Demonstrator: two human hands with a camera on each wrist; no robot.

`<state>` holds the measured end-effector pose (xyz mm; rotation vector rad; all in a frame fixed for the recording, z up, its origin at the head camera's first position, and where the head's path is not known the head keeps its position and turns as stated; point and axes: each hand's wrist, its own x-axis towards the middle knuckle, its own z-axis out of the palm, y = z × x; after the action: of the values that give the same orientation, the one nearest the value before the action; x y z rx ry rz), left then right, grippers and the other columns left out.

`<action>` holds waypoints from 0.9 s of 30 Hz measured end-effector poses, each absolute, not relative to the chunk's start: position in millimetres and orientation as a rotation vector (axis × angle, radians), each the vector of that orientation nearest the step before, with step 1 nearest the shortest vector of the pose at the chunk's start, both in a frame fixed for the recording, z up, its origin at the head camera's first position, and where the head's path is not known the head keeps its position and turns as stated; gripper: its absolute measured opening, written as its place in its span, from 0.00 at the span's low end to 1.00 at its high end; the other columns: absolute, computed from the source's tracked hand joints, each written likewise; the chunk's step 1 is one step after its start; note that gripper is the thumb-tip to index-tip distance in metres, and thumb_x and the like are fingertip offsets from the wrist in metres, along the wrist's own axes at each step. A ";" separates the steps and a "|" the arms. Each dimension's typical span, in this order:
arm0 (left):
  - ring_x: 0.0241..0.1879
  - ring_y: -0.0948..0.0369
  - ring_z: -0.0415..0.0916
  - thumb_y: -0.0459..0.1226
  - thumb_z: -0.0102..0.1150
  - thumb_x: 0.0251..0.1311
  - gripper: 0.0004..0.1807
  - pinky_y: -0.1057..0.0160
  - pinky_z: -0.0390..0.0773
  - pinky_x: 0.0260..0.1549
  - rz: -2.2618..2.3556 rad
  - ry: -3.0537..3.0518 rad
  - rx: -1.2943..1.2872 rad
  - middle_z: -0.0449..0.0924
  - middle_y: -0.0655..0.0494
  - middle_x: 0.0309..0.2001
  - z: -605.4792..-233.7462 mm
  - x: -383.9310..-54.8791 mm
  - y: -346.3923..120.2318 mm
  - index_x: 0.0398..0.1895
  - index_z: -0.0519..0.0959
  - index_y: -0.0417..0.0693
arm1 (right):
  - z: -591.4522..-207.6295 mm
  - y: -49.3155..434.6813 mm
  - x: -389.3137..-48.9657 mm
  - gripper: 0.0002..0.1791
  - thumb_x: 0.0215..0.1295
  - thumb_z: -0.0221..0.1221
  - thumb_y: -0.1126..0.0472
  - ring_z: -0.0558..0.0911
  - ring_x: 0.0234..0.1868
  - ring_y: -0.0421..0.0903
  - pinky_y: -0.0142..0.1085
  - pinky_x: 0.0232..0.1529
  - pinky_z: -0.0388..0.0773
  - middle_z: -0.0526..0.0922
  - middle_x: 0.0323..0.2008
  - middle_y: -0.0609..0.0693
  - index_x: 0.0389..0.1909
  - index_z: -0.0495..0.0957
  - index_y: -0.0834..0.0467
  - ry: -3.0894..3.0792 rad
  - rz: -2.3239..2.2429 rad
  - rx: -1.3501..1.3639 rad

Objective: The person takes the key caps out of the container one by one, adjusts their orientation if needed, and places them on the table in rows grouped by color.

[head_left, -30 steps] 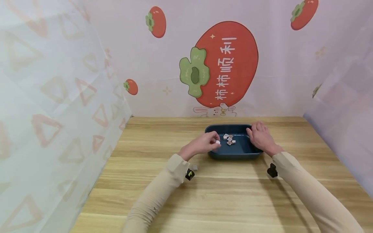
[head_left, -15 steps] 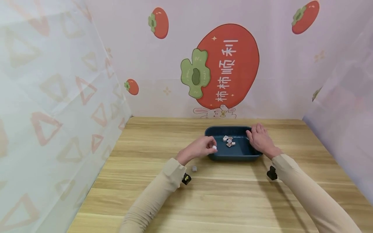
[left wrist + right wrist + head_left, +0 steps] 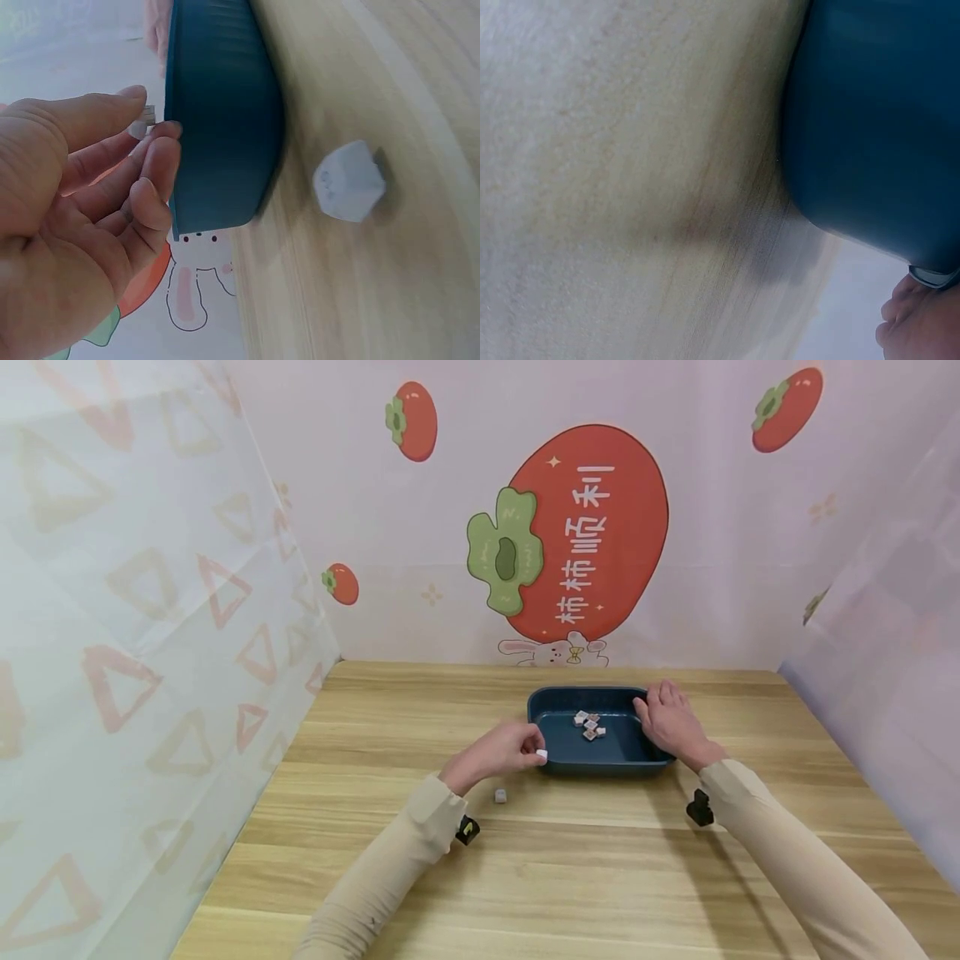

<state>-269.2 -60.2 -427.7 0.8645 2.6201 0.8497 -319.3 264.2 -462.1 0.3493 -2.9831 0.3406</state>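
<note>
My left hand (image 3: 504, 750) pinches a small white block (image 3: 542, 754) between thumb and fingertips, at the front left corner of a dark blue tray (image 3: 607, 769). In the left wrist view the held block (image 3: 147, 116) is mostly covered by the fingers, just beside the rim. Another white block (image 3: 500, 796) with tapered sides and faint marks lies on the table below that hand. Several small white and brownish blocks (image 3: 590, 724) lie in a loose cluster inside the tray. My right hand (image 3: 672, 720) grips the tray's right end, thumb inside and fingers over the rim.
A wood-grain table (image 3: 585, 877) carries everything. White sheets printed with persimmons (image 3: 592, 527) and triangles stand behind and along the sides. Black wrist cameras (image 3: 701, 808) sit under both cuffs.
My left hand has moved from above the tray's left part back toward the front left, with the white block still pinched. My right hand stays at the tray's right end.
</note>
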 end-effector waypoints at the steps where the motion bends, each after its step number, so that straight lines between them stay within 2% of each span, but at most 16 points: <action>1: 0.32 0.66 0.75 0.41 0.64 0.63 0.09 0.72 0.76 0.33 0.829 2.624 0.870 0.82 0.58 0.34 -428.7 -268.2 -60.4 0.41 0.79 0.47 | -462.1 264.6 -319.1 0.33 0.79 0.36 0.52 0.52 0.70 0.75 0.65 0.70 0.49 0.51 0.69 0.81 0.65 0.54 0.79 -2.987 0.343 0.348; 6: 0.32 0.68 0.75 0.42 0.63 0.63 0.08 0.72 0.75 0.35 0.689 2.665 0.898 0.82 0.60 0.35 -436.1 -262.5 -61.4 0.40 0.80 0.49 | -461.5 265.6 -318.9 0.33 0.80 0.34 0.51 0.50 0.71 0.75 0.64 0.70 0.48 0.49 0.69 0.81 0.67 0.52 0.79 -3.007 0.355 0.336; 18: 0.28 0.69 0.71 0.40 0.63 0.63 0.03 0.72 0.72 0.29 0.418 2.675 0.920 0.77 0.64 0.30 -445.6 -246.5 -64.1 0.35 0.81 0.53 | -463.2 268.3 -322.0 0.37 0.80 0.30 0.47 0.47 0.73 0.74 0.64 0.72 0.45 0.45 0.71 0.79 0.69 0.49 0.78 -3.046 0.391 0.316; 27: 0.27 0.67 0.70 0.40 0.65 0.61 0.06 0.71 0.70 0.28 0.341 2.715 0.951 0.75 0.65 0.25 -454.4 -241.3 -67.7 0.30 0.78 0.54 | -460.8 265.2 -321.5 0.36 0.80 0.32 0.49 0.48 0.73 0.75 0.64 0.71 0.47 0.46 0.71 0.80 0.69 0.49 0.79 -3.048 0.384 0.317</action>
<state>-241.3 -67.7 -454.4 0.9506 2.7152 0.3408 -321.5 265.2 -460.8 0.3171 -3.0480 0.3843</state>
